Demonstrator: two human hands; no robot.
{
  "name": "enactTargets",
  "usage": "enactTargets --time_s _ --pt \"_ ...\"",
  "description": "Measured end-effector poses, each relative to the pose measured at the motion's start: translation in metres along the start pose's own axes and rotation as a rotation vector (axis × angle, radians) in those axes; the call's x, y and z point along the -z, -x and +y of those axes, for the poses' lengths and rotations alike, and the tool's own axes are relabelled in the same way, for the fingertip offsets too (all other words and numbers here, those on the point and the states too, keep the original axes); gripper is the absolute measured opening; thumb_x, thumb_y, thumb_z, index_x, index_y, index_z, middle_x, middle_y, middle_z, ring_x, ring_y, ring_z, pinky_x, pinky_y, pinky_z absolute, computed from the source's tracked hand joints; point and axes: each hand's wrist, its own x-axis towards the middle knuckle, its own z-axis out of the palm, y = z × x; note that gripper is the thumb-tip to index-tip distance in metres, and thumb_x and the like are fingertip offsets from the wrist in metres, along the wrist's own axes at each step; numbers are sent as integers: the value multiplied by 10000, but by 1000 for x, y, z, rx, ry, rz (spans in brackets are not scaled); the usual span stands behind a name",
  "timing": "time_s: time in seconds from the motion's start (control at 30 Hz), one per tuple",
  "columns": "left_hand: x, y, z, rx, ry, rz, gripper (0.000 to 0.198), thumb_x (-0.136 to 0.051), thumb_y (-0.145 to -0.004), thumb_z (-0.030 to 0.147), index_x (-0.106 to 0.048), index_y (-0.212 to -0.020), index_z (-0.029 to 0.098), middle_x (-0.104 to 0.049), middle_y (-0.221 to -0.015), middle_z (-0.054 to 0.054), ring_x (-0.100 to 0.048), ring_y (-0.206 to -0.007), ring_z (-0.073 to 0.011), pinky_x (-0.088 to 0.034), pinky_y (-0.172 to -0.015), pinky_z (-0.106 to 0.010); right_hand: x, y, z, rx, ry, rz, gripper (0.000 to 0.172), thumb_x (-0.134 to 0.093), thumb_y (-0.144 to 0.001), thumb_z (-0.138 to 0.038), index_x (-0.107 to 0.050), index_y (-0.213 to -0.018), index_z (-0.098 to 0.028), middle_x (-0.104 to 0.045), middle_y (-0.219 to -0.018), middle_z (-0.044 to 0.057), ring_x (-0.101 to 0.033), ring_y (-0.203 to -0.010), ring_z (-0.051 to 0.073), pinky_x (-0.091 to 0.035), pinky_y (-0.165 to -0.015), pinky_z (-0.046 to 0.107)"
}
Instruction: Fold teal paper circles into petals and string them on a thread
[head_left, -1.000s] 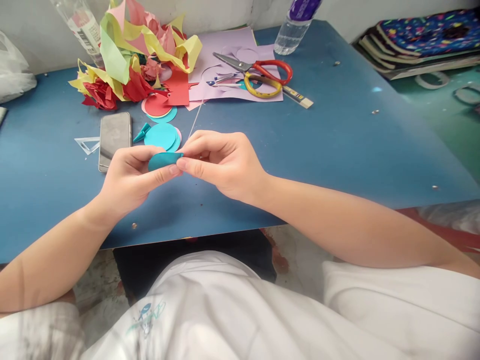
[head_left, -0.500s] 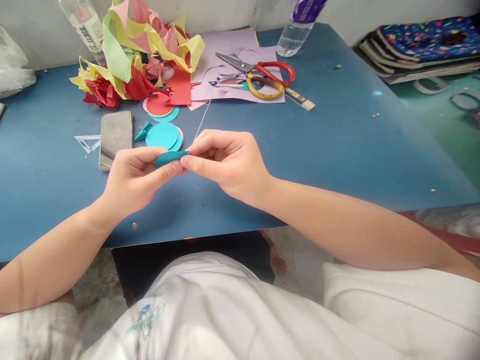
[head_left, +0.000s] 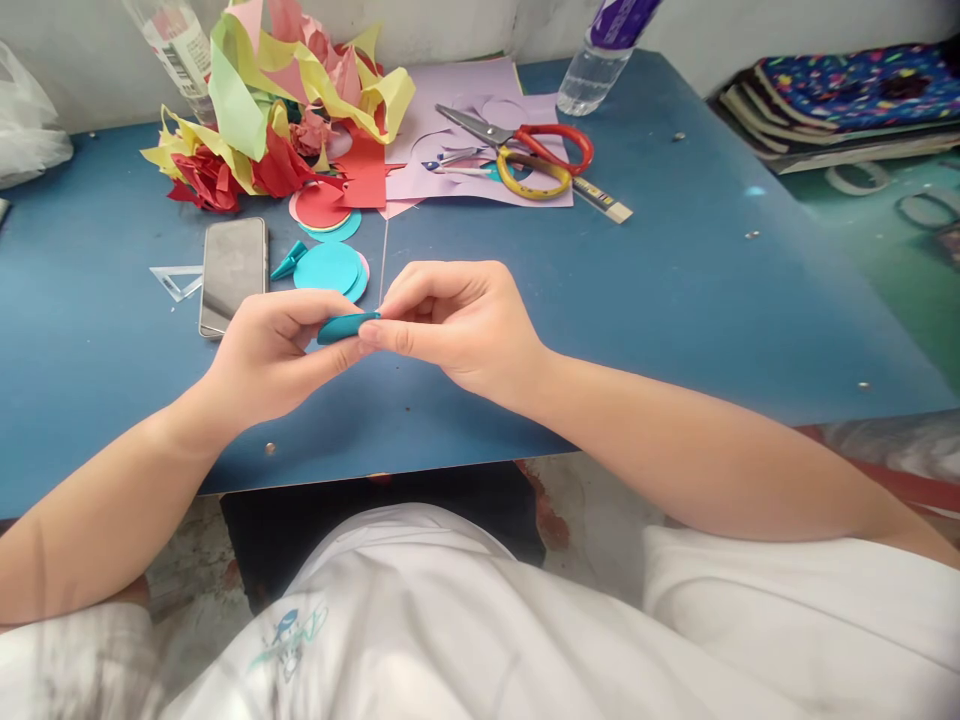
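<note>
From the middle of the view, a phone [head_left: 235,270] lies between nine and ten o'clock, with a set square [head_left: 180,271] just beside it; a bag [head_left: 28,130] sits near ten; a white-labelled bottle [head_left: 180,58] stands between ten and eleven. Scissors [head_left: 504,137] lie near twelve; a purple-labelled bottle [head_left: 598,70] stands at one; books [head_left: 840,95] are stacked at two.

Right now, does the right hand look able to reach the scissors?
Probably, yes: the scissors lie uncovered beyond the right hand, with nothing visible between, though it would likely need to release the teal paper first.
</note>
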Motion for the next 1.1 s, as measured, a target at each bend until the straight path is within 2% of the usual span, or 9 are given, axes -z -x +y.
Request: enactTargets --time_s 0.07,0.23,0.37,0.5,0.6,0.73,0.83,1.0,1.1 --pt "1 0 -1 42 78 -11 206 -1077 -945 247 -881 -913 192 -608 -696 44 -449 -625 -85 -348 -481 -212 3 0 0 -19 38 -17 368 -1220 -688 -386 -900 -826 -268 -814 -831 -3 -681 -724 157 -592 -638 339" --pt "2 2 -4 243 199 -5 228 -1128 -882 293 -960 -986 181 -747 -774 -17 -579 -702 -126 -486 -575 -231 7 -1 -3 2 126 -49 329 -1145 -817 -500 -936 -924 -269 -844 -953 9 -723 -791 171 -658 -740 367" --pt "0 4 -3 287 186 43 277 -1173 -812 320 -971 -933 174 -696 -716 0 -527 -670 -104 -444 -542 -204 2 4 -3 50 188 19 325 -1138 -828 -504 -920 -871 -267 -810 -902 15 -708 -797 190 -616 -692 368" --pt "-4 4 0 232 130 90 260 -1155 -839 344 -974 -928 179 -709 -722 4 -507 -660 -93 -443 -546 -192 -2 8 -2 70 179 61 292 -1142 -816 -433 -909 -847 -260 -793 -885 16 -675 -770 181 -582 -675 370" --pt "-5 5 1 175 31 118 259 -1130 -864 343 -939 -903 173 -650 -697 22 -472 -653 -95 -412 -529 -200 -3 8 0 71 144 86 310 -1159 -775 -392 -898 -839 -238 -788 -862 12 -668 -760 172 -576 -676 361" --pt "-6 3 2 90 -17 109 225 -1027 -915 205 -833 -810 164 -532 -662 45 -403 -630 -85 -342 -494 -193 -6 9 3 51 91 126 321 -1149 -780 -360 -866 -841 -222 -781 -848 2 -639 -748 156 -597 -694 351" --pt "-5 1 1 49 -5 63 241 -953 -933 131 -770 -782 170 -497 -655 52 -388 -617 -78 -316 -476 -189 -8 10 5 48 67 136 315 -1150 -773 -316 -852 -833 -232 -784 -850 -6 -634 -749 154 -614 -710 349" --pt "-3 1 -5 27 36 37 239 -1002 -947 186 -792 -832 176 -563 -698 33 -449 -659 -96 -374 -536 -207 -1 6 4 72 122 76 322 -1163 -770 -358 -876 -863 -246 -791 -882 1 -654 -775 161 -589 -683 345" --pt "0 3 -7 94 80 17 245 -1028 -949 235 -811 -852 180 -570 -715 25 -461 -659 -109 -392 -530 -221 5 1 -2 62 180 -17 338 -1157 -795 -466 -910 -904 -261 -795 -910 16 -680 -806 182 -577 -667 355"
